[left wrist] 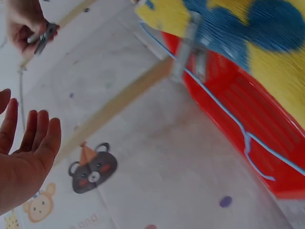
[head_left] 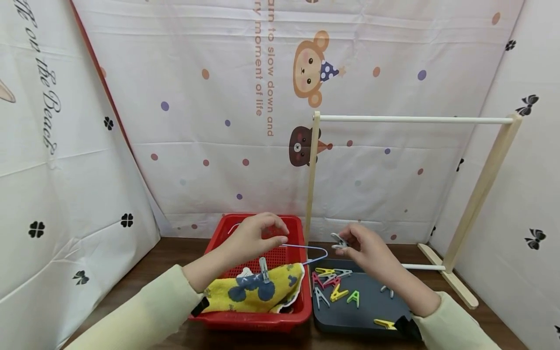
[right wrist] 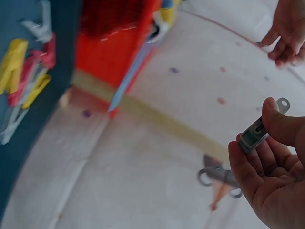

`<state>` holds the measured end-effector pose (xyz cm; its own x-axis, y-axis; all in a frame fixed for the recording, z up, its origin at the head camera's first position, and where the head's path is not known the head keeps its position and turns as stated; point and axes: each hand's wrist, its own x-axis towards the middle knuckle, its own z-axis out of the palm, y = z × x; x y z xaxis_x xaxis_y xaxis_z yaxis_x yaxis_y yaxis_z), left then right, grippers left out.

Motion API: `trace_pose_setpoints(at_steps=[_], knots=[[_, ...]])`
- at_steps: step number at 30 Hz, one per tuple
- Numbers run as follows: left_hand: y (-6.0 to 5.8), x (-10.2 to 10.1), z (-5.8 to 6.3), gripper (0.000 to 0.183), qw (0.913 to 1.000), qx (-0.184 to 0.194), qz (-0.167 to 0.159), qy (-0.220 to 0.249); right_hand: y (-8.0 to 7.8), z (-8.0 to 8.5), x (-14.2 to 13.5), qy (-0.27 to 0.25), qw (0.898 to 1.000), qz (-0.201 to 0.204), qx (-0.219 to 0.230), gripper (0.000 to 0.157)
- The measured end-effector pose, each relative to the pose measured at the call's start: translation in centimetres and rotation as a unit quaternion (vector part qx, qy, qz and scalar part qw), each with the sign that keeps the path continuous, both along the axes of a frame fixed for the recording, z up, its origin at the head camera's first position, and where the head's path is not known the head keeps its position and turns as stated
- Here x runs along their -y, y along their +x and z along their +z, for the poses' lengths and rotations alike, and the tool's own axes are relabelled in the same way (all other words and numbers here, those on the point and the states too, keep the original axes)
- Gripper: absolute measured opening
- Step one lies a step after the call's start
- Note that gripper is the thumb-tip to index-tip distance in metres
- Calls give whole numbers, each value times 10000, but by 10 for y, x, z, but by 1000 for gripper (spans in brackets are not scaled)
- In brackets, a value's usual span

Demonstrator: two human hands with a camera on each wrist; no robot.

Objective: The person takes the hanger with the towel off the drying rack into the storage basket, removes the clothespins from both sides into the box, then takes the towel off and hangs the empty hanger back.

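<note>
My right hand [head_left: 366, 247] pinches a grey clothespin [right wrist: 255, 136] between thumb and fingers, held up over the back of the dark tray. My left hand [head_left: 255, 237] is raised above the red basket [head_left: 249, 318]; the left wrist view shows its fingers loosely spread with nothing in them. Below it a thin blue hanger [left wrist: 214, 98] lies over the basket, one end sticking out past the right rim. On the hanger is a yellow cloth [head_left: 227, 297] with blue patterns and a white edge. Another grey clothespin [head_left: 264, 270] is clipped on the cloth's top edge.
The dark tray [head_left: 372, 296], right of the basket, holds several yellow, pink, green and grey clothespins. Behind it stands a wooden rack [head_left: 481, 194] with a white top rod [head_left: 411, 119]. Printed cloth walls [head_left: 262, 180] enclose the brown table [head_left: 127, 287].
</note>
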<state>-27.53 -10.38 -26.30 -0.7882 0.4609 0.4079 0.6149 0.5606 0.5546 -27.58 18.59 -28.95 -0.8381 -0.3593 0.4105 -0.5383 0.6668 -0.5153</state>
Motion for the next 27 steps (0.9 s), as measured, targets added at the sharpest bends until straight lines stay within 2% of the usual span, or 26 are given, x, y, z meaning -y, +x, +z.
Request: trace_pose_setpoints(at_steps=[5, 11, 16, 21, 25, 27], knots=[[-9, 12, -7, 24, 9963, 552, 349, -565, -11, -13, -16, 458, 9987, -120, 192, 18], [-24, 23, -18, 33, 9846, 1151, 544, -1198, -31, -18, -40, 967, 9936, -151, 556, 23], [-39, 30, -28, 36, 9723, 1581, 622, -1608, -49, -28, -57, 1087, 9909, 169, 775, 19], [-51, 35, -35, 33, 9570, 2163, 538, -1858, -65, -45, -71, 1282, 9855, 476, 1008, 20], [-60, 35, -34, 31, 9417, 2637, 506, -2025, -75, -56, -76, 1475, 9813, 312, 1199, 24], [-64, 34, -33, 30, 9340, 2933, 544, -1965, -80, -62, -77, 1622, 9786, 160, 1258, 24]])
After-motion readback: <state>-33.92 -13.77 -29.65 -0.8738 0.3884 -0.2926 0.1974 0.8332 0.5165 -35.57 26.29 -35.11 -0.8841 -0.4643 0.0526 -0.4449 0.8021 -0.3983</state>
